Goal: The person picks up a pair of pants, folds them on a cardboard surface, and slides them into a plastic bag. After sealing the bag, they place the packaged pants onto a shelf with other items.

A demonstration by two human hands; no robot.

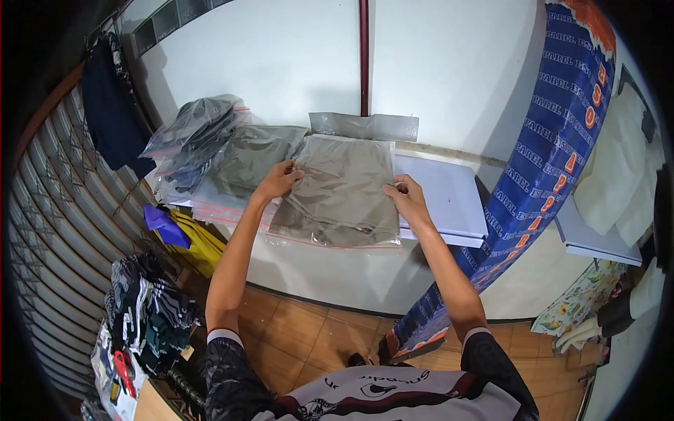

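Note:
A folded grey-brown garment in a clear plastic bag (340, 189) lies at the centre of the ledge, its red seal line toward me. My left hand (282, 180) pinches the bag's left edge, thumb and fingers together. On the right edge of the same bag, my right hand (407, 196) has its fingers closed on the plastic. Just left of it is another bagged olive-grey garment (256, 160), partly under the bag's edge. Further left, dark garments in bags (200, 130) are piled up.
White boards or sheets (442, 200) are stacked right of the bag. A blue printed roll (537, 147) leans beyond them. Yellow cloth (200, 242) hangs below the ledge. Clothes (151, 309) and red-handled scissors (124, 372) are at lower left. A metal shutter (53, 231) stands left.

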